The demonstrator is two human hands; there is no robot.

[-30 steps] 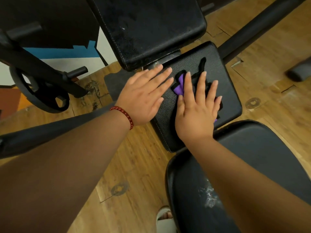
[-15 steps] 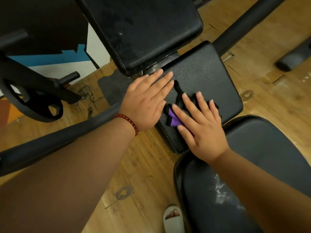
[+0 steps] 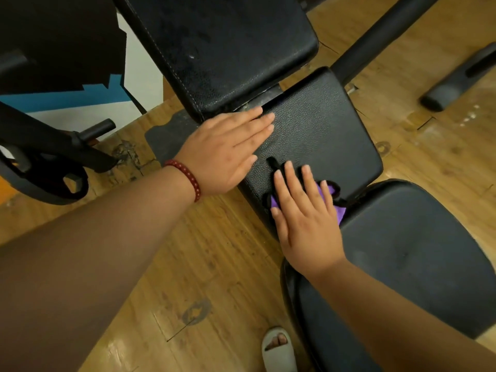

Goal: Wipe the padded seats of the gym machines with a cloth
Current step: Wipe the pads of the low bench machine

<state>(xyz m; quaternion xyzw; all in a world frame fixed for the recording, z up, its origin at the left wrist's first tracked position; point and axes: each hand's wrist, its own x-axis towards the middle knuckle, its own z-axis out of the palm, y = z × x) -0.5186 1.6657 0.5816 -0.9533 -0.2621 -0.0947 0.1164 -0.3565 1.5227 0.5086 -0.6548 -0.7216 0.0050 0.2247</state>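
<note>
A square black padded seat (image 3: 322, 124) lies in the middle of the head view, with a larger black back pad (image 3: 220, 44) above it. My left hand (image 3: 228, 151), with a red bead bracelet at the wrist, rests flat on the seat's left edge, fingers straight. My right hand (image 3: 303, 216) presses flat on a purple and black cloth (image 3: 336, 202) at the seat's near corner. The cloth is mostly hidden under the fingers. Another dark padded seat (image 3: 408, 253) lies at the lower right under my right forearm.
The floor is worn wood. A black frame bar (image 3: 375, 36) runs up to the right from the seat. A weight plate (image 3: 45, 181) on a bar sits at the left. A grey foam roller (image 3: 456, 81) lies at the right. My sandalled foot (image 3: 279, 347) stands below.
My right hand has dragged the cloth from the seat's middle toward the near right corner. My left hand has stayed flat on the seat's left edge.
</note>
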